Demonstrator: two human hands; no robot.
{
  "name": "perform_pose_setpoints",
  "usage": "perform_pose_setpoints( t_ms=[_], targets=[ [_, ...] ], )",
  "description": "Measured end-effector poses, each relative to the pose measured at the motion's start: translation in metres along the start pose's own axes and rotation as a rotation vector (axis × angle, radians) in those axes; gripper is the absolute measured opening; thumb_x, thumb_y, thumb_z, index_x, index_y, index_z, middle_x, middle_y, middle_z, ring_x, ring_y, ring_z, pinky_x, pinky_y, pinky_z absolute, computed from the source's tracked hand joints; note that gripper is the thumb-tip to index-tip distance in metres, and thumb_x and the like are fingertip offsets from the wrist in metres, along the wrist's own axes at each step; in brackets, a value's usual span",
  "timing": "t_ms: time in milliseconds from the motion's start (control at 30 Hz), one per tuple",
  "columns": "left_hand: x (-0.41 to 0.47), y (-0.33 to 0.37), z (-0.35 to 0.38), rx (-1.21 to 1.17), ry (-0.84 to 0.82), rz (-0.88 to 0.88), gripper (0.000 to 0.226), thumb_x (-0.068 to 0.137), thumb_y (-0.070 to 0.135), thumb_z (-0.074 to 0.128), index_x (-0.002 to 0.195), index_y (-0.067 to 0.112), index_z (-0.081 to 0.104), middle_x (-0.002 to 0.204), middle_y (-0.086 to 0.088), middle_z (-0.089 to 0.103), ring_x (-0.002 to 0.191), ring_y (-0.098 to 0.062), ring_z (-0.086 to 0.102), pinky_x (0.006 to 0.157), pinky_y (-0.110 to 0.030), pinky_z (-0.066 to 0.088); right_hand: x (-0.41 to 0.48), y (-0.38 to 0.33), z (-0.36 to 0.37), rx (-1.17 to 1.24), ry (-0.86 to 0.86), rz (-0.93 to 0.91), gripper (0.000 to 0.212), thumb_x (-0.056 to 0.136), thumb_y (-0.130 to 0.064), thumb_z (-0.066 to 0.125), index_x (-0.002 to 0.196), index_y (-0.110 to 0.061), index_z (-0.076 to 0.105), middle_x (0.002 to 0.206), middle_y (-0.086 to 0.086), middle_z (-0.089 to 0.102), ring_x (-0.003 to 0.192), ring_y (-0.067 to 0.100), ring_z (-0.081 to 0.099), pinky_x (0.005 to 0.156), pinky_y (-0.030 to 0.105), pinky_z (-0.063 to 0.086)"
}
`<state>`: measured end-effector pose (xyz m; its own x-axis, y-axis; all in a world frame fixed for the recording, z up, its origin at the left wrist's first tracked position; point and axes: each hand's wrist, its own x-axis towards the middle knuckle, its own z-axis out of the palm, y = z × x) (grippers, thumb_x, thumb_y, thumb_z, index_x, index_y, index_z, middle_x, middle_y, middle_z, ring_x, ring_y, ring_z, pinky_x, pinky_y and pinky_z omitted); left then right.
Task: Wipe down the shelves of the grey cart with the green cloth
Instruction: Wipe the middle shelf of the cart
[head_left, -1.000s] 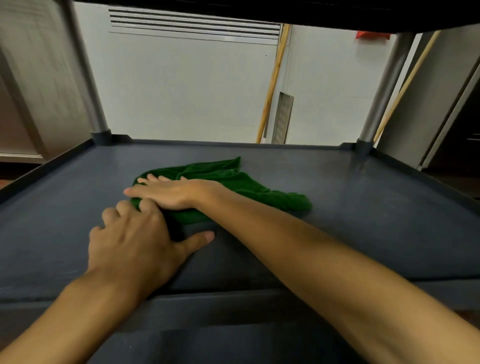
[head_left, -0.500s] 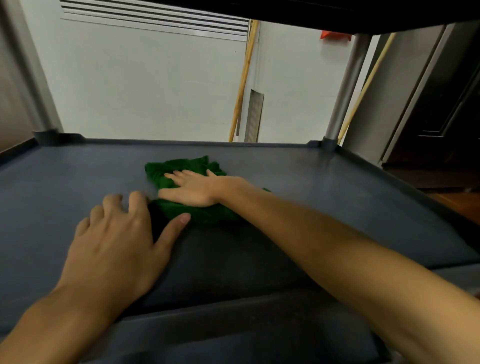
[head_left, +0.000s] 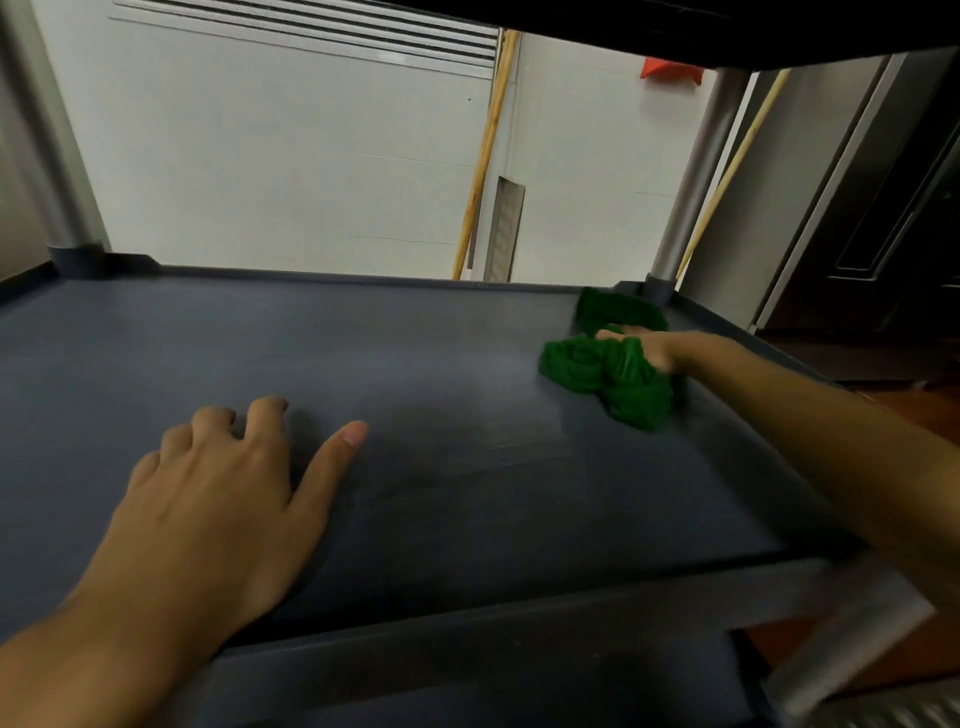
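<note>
I look in under an upper shelf at a dark grey cart shelf (head_left: 415, 364). The green cloth (head_left: 608, 369) lies bunched near the shelf's far right corner. My right hand (head_left: 649, 348) presses on it, fingers partly buried in the folds, arm reaching in from the right. My left hand (head_left: 223, 493) rests flat on the shelf at the near left, fingers spread, holding nothing.
Grey cart posts stand at the far right corner (head_left: 691, 182) and far left corner (head_left: 52, 145). The upper shelf (head_left: 727, 26) hangs overhead. Wooden handles (head_left: 483, 156) lean on the white wall behind. A dark door (head_left: 893, 208) is at the right.
My right hand has swept the cloth from the shelf's middle to its far right corner. My left hand stayed flat on the near left of the shelf.
</note>
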<state>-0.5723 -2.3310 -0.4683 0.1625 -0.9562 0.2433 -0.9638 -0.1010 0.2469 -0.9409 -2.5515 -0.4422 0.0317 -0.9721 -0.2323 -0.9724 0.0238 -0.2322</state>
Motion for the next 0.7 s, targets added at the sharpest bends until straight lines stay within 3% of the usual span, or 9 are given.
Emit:
perform_pose_setpoints(
  t_ms=[133,367,500,700],
  targets=[
    [0.001,0.002,0.001,-0.019,0.002,0.012,0.094,0.082,0.081,0.014,0.148,0.020,0.041,0.139,-0.020,0.052,0.127,-0.042,0.050,0.103,-0.051,0.043,-0.012,0.060,-0.010,0.047,0.136,0.175,0.064,0.104,-0.052,0.019,0.150,-0.012,0.038,0.157,0.018,0.031,0.143,0.034,0.031,0.119,0.047,0.021],
    [-0.003,0.006,0.001,-0.035,0.021,0.036,0.092,0.083,0.079,0.017,0.144,0.016,0.046,0.130,-0.023,0.056,0.121,-0.044,0.053,0.099,-0.051,0.044,-0.047,0.087,-0.007,0.065,0.205,0.233,0.058,0.106,-0.043,0.018,0.145,-0.008,0.043,0.151,0.023,0.039,0.138,0.036,0.038,0.116,0.041,0.025],
    [-0.005,0.010,-0.001,-0.020,0.031,0.065,0.087,0.086,0.076,0.019,0.129,0.010,0.055,0.119,-0.025,0.059,0.113,-0.046,0.056,0.095,-0.051,0.046,-0.077,0.083,0.003,0.004,0.194,0.203,0.053,0.108,-0.039,0.016,0.147,-0.012,0.040,0.155,0.017,0.035,0.141,0.032,0.034,0.116,0.040,0.020],
    [-0.011,0.014,-0.005,-0.080,0.054,0.112,0.083,0.087,0.071,0.019,0.121,0.005,0.056,0.117,-0.028,0.058,0.112,-0.047,0.055,0.096,-0.052,0.044,-0.124,0.067,0.022,-0.099,0.093,0.211,0.059,0.106,-0.047,0.012,0.159,-0.021,0.008,0.167,0.003,0.007,0.153,0.023,0.008,0.122,0.045,0.001]
  ],
)
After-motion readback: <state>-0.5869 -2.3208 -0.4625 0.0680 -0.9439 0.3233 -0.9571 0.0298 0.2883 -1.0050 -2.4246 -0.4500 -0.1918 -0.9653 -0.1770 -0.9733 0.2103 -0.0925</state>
